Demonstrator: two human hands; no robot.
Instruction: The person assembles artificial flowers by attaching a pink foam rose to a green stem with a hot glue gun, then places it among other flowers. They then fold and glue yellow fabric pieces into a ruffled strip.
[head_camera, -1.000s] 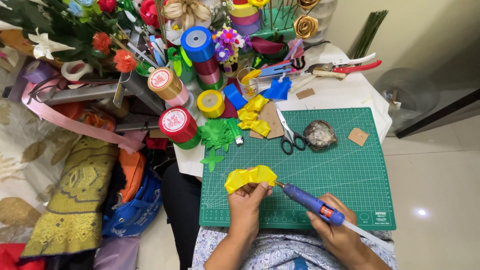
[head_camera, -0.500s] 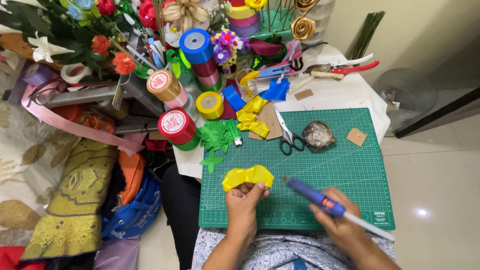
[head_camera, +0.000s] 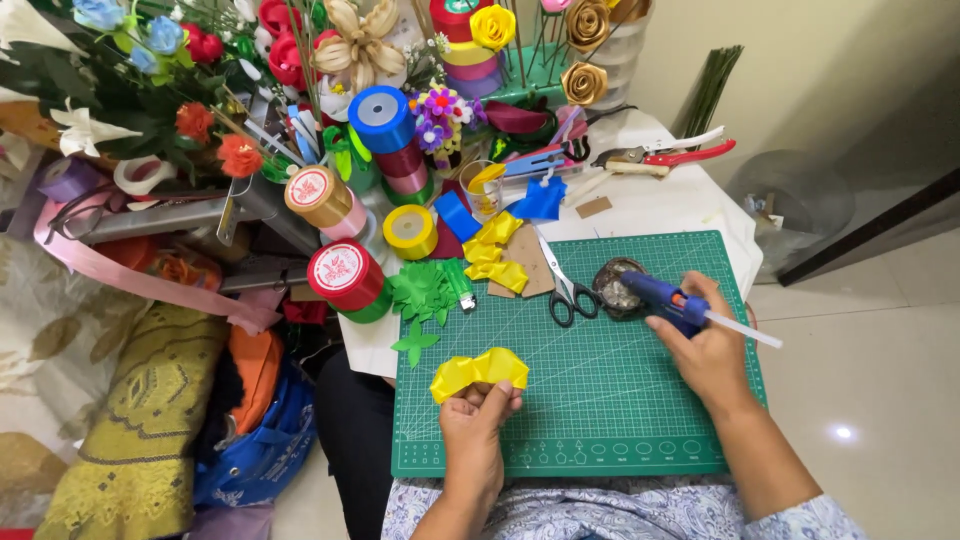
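My left hand (head_camera: 476, 412) pinches a folded yellow ribbon piece (head_camera: 480, 371) just above the green cutting mat (head_camera: 600, 400). My right hand (head_camera: 706, 350) grips a blue glue gun (head_camera: 668, 298) with a white glue stick out the back. Its nozzle points left at a small round dish (head_camera: 617, 288) at the mat's far edge. Black scissors (head_camera: 568, 290) lie open beside that dish. More yellow ribbon pieces (head_camera: 495, 250) and green leaf cut-outs (head_camera: 425, 295) lie at the mat's far left corner.
Ribbon spools stand left of the mat: red (head_camera: 343, 274), yellow (head_camera: 410, 230), gold (head_camera: 318, 195), blue (head_camera: 381, 118). Ribbon flowers (head_camera: 580, 25) stand on stems at the back. Red-handled pliers (head_camera: 665, 157) rest on white paper. Bags and cloth crowd the floor at left.
My right hand has carried the glue gun from beside the yellow ribbon piece up and to the right, over to the small dish. My left hand still holds the ribbon.
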